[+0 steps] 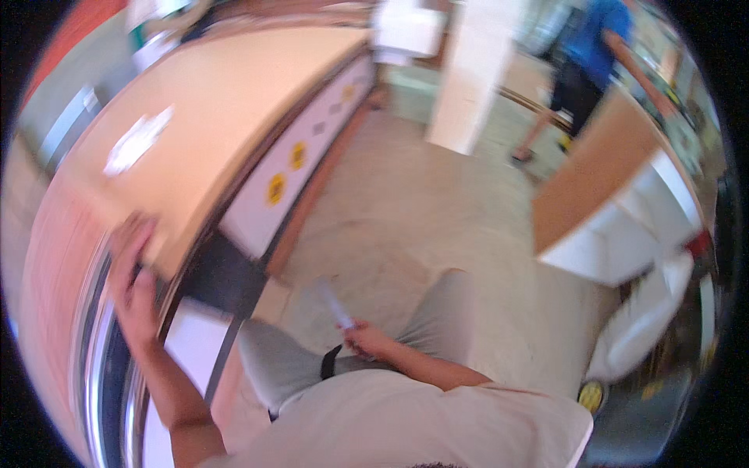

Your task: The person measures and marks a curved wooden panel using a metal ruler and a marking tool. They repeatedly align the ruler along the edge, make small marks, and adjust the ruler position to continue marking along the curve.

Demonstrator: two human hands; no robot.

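My left hand rests at the near corner of a tan wooden panel on a long cabinet or counter. Its fingers lie over the panel's edge with the thumb apart, and nothing shows in the grasp. Down at my lap, my right hand is closed around one end of a thin, pale, flat strip. The strip points away from me and to the left; motion blur hides its exact kind. Beneath the panel, the cabinet's white side carries round yellow stickers and dark diamond shapes.
A tall white board stands ahead on the concrete floor. To the right is a brown-and-white open shelf unit, with a person in blue beyond it. A white sack-like bundle lies near a dark grey box.
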